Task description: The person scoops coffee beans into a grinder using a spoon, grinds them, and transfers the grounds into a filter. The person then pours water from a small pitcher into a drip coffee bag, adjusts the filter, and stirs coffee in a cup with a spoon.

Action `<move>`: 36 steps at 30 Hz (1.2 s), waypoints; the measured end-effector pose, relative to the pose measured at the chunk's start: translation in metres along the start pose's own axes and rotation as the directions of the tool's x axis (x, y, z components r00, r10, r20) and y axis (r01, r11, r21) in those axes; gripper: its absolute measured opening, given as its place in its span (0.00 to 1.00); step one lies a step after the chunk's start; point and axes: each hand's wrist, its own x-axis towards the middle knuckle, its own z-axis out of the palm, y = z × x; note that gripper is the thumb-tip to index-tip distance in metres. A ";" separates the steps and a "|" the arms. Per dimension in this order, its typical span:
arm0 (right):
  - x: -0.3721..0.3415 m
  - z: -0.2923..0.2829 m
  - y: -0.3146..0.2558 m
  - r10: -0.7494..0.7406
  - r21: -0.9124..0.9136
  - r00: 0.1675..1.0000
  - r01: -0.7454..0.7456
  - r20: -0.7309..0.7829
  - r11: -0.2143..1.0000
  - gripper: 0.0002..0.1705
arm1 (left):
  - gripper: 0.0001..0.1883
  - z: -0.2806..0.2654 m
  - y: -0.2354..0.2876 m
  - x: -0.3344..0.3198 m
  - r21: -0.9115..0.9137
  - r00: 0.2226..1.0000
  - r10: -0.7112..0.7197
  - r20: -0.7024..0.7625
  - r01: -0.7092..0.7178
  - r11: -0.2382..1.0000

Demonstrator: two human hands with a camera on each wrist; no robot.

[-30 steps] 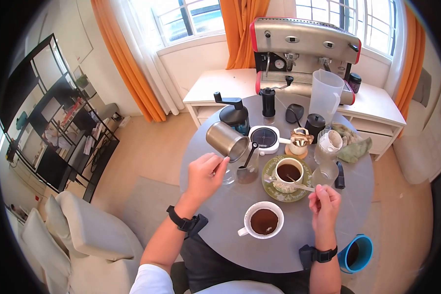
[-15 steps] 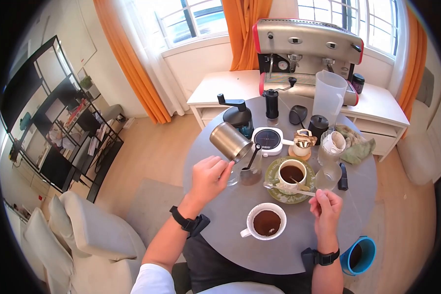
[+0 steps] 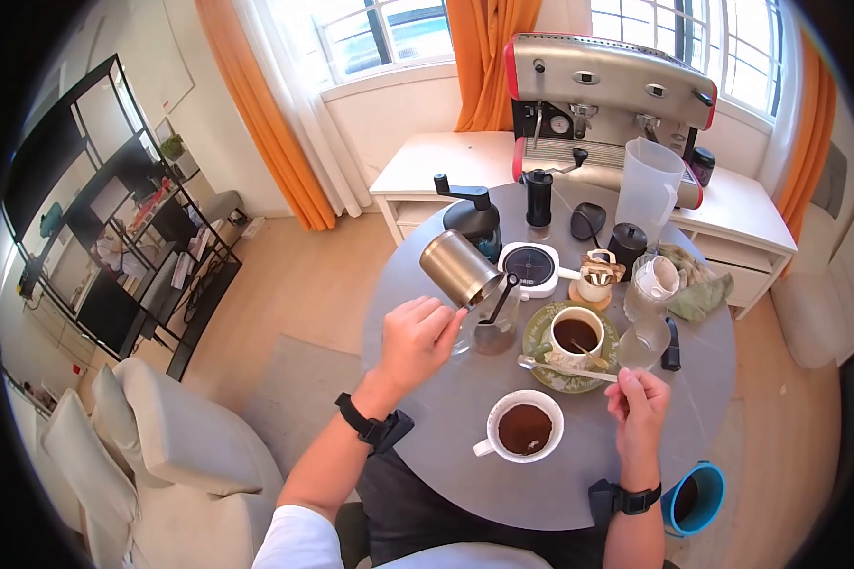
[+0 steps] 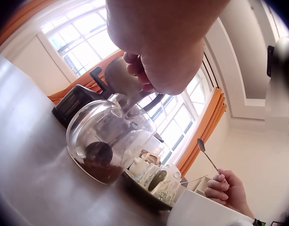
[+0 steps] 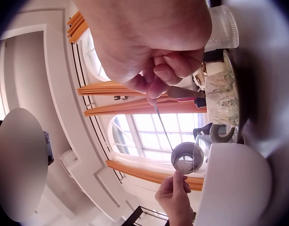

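So the left hand (image 3: 419, 343) has its fingers curled in a closed grip on a metal pot (image 3: 461, 268), tipped with its mouth to the right, up over the tabletop (image 3: 432, 469) by the glass jug (image 3: 494, 339). That jug's got a black scoop (image 3: 504, 296) in it and brown stuff at the bottom. Right hand (image 3: 640, 403) has a thin metal spoon (image 3: 574, 373) pinched by the handle, bowl end pointing left and held up in the air. Past the spoon there's a patterned cup (image 3: 562, 357) of dark drink on a green plate (image 3: 538, 332). Nearer the person is a white cup (image 3: 494, 433), also with dark brown contents, handle to the left. Coffee machine (image 3: 603, 85) sits on the white cabinet at the far side, and a blue bucket (image 3: 710, 512) is near right, below the tabletop.
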 end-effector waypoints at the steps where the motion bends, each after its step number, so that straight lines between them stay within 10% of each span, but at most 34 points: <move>1: 0.000 0.001 0.000 0.000 0.000 1.000 0.000 0.004 1.000 0.18 | 0.13 -0.001 -0.001 0.000 0.017 1.000 0.016 0.013 -0.016 1.000; 11: 0.001 -0.003 0.000 -0.003 -0.024 1.000 0.003 -0.010 1.000 0.17 | 0.13 -0.002 -0.004 0.001 0.194 0.946 0.304 0.117 -0.322 0.927; 21: 0.001 0.002 -0.002 -0.013 -0.006 0.999 0.013 -0.031 1.000 0.18 | 0.17 -0.005 -0.003 -0.001 0.248 0.948 0.293 0.121 -0.315 0.916; 27: 0.001 0.001 -0.003 -0.015 0.002 0.997 0.015 -0.070 1.000 0.18 | 0.11 -0.020 0.019 0.005 -0.048 0.994 -0.065 -0.083 0.061 0.997; 29: 0.003 -0.004 -0.003 -0.014 0.053 0.996 0.019 -0.090 0.998 0.18 | 0.11 -0.038 0.043 0.007 -0.383 0.874 -0.487 0.012 0.454 0.805; 36: -0.013 -0.009 -0.038 -0.117 0.288 0.981 0.158 -0.154 0.944 0.18 | 0.14 -0.072 0.098 -0.014 -0.758 0.675 -0.650 0.351 0.612 0.227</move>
